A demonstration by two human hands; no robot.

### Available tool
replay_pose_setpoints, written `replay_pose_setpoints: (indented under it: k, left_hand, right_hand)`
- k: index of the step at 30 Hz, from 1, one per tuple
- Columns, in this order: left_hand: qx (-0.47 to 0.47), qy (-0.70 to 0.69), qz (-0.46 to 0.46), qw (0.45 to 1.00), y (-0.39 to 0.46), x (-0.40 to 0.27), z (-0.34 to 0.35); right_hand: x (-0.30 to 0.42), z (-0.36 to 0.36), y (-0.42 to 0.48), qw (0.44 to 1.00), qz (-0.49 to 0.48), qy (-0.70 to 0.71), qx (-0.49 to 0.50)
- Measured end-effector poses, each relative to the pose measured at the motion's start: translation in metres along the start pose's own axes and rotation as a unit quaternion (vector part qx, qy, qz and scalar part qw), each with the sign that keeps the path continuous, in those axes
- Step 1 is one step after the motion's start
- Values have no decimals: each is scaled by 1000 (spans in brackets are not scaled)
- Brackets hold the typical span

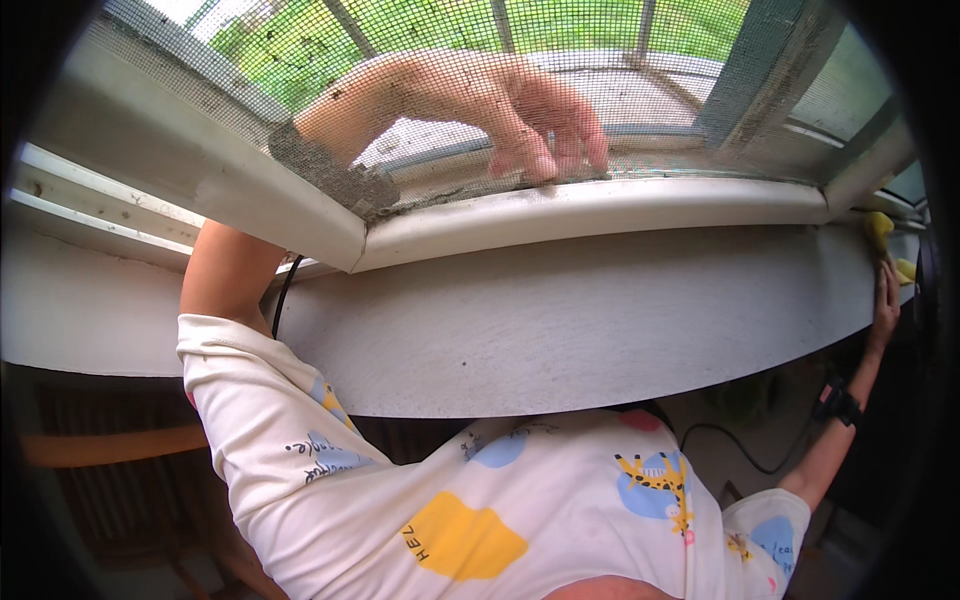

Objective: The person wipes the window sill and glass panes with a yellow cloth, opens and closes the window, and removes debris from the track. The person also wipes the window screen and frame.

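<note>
My left arm reaches through the open gap at the left side of the window. Behind the insect screen [450, 82], my left hand [517, 105] bends downward, seen through the mesh. Its fingertips are at the lower edge of the white screen frame [585, 206]; the mesh blurs whether they pinch anything. Grey dirt [330, 176] clings to the mesh in the lower left corner. Far to the right, my right hand [887, 296] is at the end of the windowsill [540, 315], its fingers on a yellow cloth [879, 231] that shows on both sides of them.
A black cable [285, 300] rises over the sill beside my left arm. Metal bars [645, 30] and an outer ledge lie beyond the screen. A wooden chair [112, 446] stands below on the left. Another cable [739, 450] hangs near my right forearm, which wears a black wristband [840, 405].
</note>
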State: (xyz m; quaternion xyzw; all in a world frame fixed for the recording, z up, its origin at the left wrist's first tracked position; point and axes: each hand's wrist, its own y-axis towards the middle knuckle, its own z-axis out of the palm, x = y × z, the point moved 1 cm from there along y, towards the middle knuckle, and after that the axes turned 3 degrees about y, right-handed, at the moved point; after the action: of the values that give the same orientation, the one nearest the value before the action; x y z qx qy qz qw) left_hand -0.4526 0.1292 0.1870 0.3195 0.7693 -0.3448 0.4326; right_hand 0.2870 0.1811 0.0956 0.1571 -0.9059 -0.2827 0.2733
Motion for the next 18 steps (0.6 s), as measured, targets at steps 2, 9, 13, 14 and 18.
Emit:
replay_pose_setpoints:
  k: [2, 9, 13, 14, 18]
  left_hand:
    - [-16, -8, 12, 1000, 5, 1, 4]
    - [-22, -54, 28, 998, 5, -21, 10]
    - [-7, -62, 49, 997, 7, -17, 11]
    - [-3, -67, 44, 997, 6, -16, 9]
    - [-21, 22, 52, 998, 9, 5, 11]
  right_hand:
    - [0, -3, -2, 1000, -5, -9, -1]
    - [-5, -3, -2, 1000, -20, -20, -2]
    - [-2, 0, -1, 1000, -1, -3, -7]
    - [-1, 0, -1, 1000, -2, -7, -7]
    - [1, 1, -2, 1000, -1, -12, -10]
